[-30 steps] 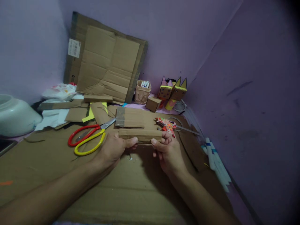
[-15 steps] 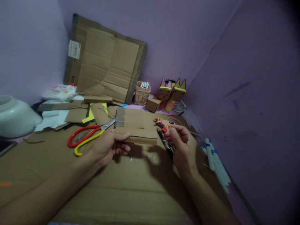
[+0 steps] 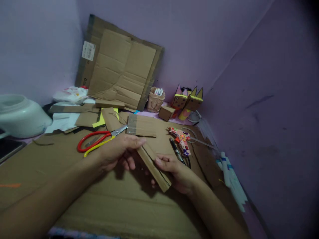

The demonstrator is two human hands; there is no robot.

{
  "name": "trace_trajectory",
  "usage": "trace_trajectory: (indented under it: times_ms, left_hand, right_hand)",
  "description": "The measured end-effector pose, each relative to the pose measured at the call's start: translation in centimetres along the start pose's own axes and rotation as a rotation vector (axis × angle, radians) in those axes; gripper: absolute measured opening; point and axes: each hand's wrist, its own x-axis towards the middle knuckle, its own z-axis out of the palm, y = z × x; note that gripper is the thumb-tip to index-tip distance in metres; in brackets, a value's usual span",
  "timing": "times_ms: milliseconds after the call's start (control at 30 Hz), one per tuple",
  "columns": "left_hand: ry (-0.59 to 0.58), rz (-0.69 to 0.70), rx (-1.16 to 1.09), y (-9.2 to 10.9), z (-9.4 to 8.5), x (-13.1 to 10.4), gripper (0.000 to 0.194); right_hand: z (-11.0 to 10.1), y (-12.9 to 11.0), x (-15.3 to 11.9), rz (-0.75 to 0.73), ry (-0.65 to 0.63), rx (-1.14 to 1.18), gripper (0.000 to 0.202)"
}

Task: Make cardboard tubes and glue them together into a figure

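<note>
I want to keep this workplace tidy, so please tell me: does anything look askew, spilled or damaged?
Yes: the large cardboard sheet against the back wall leans askew, its edges clearly tilted, and creases cross its front. I see no spill. The folded cardboard piece being handled shows no obvious damage.

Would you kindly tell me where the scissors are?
In the head view, the scissors lie left of centre on the cardboard sheet, just beyond the left hand.
</note>
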Motion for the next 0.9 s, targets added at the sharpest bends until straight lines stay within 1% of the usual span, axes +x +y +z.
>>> trace_trajectory:
  times_ms: [67, 100, 133, 167, 233, 267, 333, 433, 567, 633, 800, 867, 900]
  left_hand:
    - [0.15, 0.098, -0.053, 0.3, -0.4, -0.1, 0.029]
    - [0.187, 0.13, -0.06, 0.4, -0.5, -0.1, 0.029]
    - [0.193, 0.146, -0.045, 0.3, -0.5, 0.0, 0.03]
    - [0.172, 0.15, -0.002, 0.0, -0.3, 0.1, 0.03]
    - [0.14, 0.156, 0.129, -0.7, 0.3, 0.4, 0.03]
    - [0.153, 0.17, 0.191, -1.1, 0.6, 0.5, 0.029]
    - [0.221, 0.215, 0.272, -1.9, 1.3, 0.8, 0.027]
    - [0.309, 0.262, 0.307, -2.3, 1.9, 0.7, 0.025]
    - [0.325, 0.345, 0.343, -2.0, 2.1, 0.4, 0.021]
    - [0.32, 0.362, 0.345, -1.8, 2.2, 0.2, 0.021]
    - [0.301, 0.322, 0.321, -1.6, 2.3, 0.0, 0.024]
    - [0.316, 0.307, 0.311, -1.5, 1.9, 0.1, 0.023]
    - [0.344, 0.298, 0.27, -1.5, 1.6, 0.2, 0.021]
  right_hand:
    - [-0.3, 0.1, 0.1, -0.017, 0.011, 0.036, 0.037]
    - [-0.3, 0.1, 0.2, -0.023, 0.027, 0.036, 0.036]
    - [-0.3, 0.2, 0.3, -0.029, 0.053, 0.026, 0.036]
    - [-0.2, 0.4, 0.4, -0.037, 0.08, 0.006, 0.037]
    - [0.2, 0.7, 0.4, -0.065, 0.126, -0.051, 0.04]
    - [0.4, 0.8, 0.5, -0.08, 0.143, -0.087, 0.041]
    - [0.9, 1.0, 0.5, -0.106, 0.166, -0.161, 0.041]
    - [1.1, 1.2, 0.6, -0.158, 0.217, -0.246, 0.037]
    - [0.9, 1.4, 0.7, -0.21, 0.295, -0.331, 0.031]
    - [0.8, 1.3, 0.7, -0.207, 0.29, -0.363, 0.031]
    - [0.9, 0.8, 0.4, -0.173, 0.205, -0.348, 0.031]
    - [0.7, 0.5, 0.2, -0.149, 0.165, -0.307, 0.031]
    - [0.6, 0.3, 0.1, -0.137, 0.156, -0.296, 0.032]
